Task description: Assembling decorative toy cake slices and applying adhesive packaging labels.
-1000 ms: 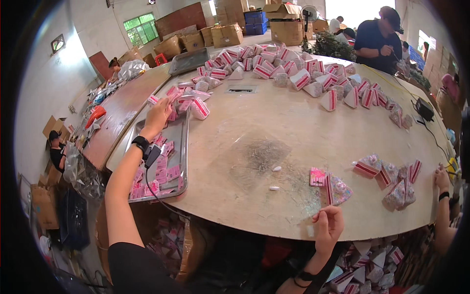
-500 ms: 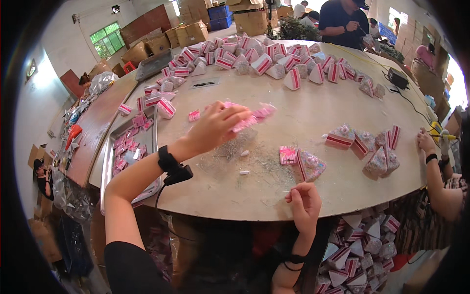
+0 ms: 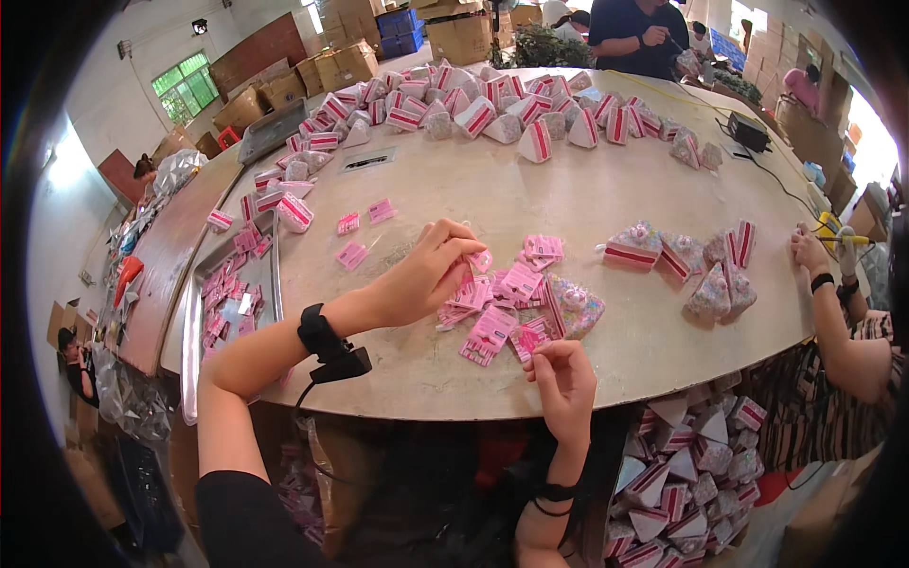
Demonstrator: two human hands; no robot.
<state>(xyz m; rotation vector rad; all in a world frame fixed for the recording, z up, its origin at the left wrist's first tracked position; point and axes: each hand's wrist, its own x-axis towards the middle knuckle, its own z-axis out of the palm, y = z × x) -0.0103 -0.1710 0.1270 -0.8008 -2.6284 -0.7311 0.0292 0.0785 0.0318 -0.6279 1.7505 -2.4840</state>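
Note:
My left hand (image 3: 431, 275) is closed in a pinch, with a small pink card (image 3: 482, 260) at its fingertips, over a loose heap of pink printed cards (image 3: 492, 329). Beside that heap lies a toy cake slice (image 3: 579, 309) with speckled icing and a pink-striped side. My right hand (image 3: 565, 383) is at the near side of the heap, thumb and forefinger pressed together. Whatever sits between those fingertips, if anything, is too small to make out. A few single cards (image 3: 352, 255) lie farther left on the table.
A metal tray (image 3: 276, 284) of pink cards stands at left. Cake slices (image 3: 473, 115) are piled along the far side, with several more (image 3: 632, 246) at right. A co-worker's hand (image 3: 808, 251) is at the right edge. More slices (image 3: 677, 473) fill a container below the table.
The pink cards from my left hand now lie spread in front of the cake slice, and a few lie farther left. My left hand has lowered. The whole view has shifted slightly.

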